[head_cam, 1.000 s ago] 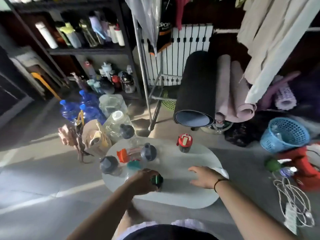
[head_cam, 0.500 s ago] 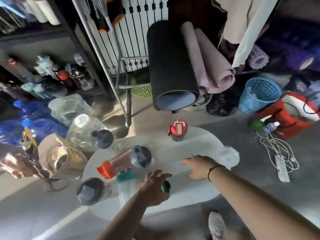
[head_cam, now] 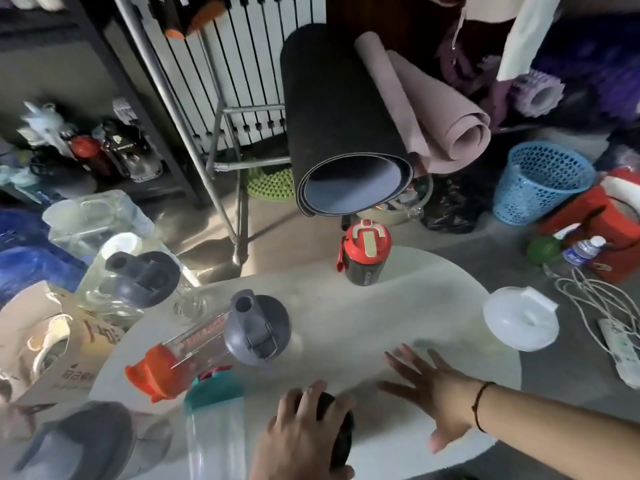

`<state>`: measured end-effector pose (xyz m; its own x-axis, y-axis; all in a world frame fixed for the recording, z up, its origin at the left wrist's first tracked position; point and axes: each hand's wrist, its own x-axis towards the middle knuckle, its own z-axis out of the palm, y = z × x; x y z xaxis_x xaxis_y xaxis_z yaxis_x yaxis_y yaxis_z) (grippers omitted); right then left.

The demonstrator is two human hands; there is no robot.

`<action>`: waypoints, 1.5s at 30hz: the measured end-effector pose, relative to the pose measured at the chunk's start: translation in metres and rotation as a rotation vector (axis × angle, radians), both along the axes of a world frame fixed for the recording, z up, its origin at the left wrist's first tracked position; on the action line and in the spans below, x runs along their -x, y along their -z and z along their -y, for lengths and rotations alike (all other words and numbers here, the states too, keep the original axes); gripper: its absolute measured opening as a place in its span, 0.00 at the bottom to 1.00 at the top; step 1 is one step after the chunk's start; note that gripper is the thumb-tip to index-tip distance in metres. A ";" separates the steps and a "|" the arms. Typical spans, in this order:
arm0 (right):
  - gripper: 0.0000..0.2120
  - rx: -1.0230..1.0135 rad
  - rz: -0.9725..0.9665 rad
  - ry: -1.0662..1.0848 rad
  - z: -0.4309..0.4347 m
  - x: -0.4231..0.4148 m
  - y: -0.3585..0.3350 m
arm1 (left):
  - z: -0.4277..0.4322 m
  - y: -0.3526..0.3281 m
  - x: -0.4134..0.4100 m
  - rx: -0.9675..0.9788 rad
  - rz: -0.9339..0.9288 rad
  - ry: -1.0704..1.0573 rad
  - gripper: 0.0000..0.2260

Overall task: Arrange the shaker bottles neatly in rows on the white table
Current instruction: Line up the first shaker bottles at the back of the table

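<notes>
The left hand [head_cam: 304, 434] is wrapped over the top of a dark bottle [head_cam: 341, 434] at the near edge of the white table [head_cam: 363, 327]; the right hand [head_cam: 429, 393] lies flat and spread on the table, holding nothing. Taking the red-lidded bottle [head_cam: 365, 252] as the mark: it stands upright at the far rim, where a nudge could tip it off. Near-left of it a grey-lidded bottle [head_cam: 221, 336] lies on its side and may roll. A teal-lidded bottle [head_cam: 214, 420] stands just beside the left hand — an elbow could knock it. A white-lidded bottle [head_cam: 521, 323] stands at the right rim. Open room is the bare middle, nearer than the red-lidded bottle
</notes>
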<state>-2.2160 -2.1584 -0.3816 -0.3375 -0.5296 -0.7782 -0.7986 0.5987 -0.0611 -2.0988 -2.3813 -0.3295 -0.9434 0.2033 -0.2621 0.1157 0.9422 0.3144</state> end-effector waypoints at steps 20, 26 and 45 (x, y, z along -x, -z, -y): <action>0.66 -0.037 -0.181 0.086 0.030 0.003 0.034 | -0.015 0.001 0.016 0.096 -0.235 -0.105 0.30; 0.64 0.012 -0.237 0.086 0.026 -0.007 0.027 | -0.017 -0.004 0.019 0.108 -0.202 -0.107 0.31; 0.35 0.572 -0.129 0.452 -0.018 -0.028 0.040 | -0.028 -0.029 0.025 0.207 -0.125 -0.033 0.33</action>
<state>-2.1879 -2.1409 -0.4212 -0.6889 -0.6284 -0.3614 -0.5037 0.7734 -0.3848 -2.1241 -2.3536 -0.3000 -0.9763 0.1260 -0.1758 0.1097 0.9890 0.0994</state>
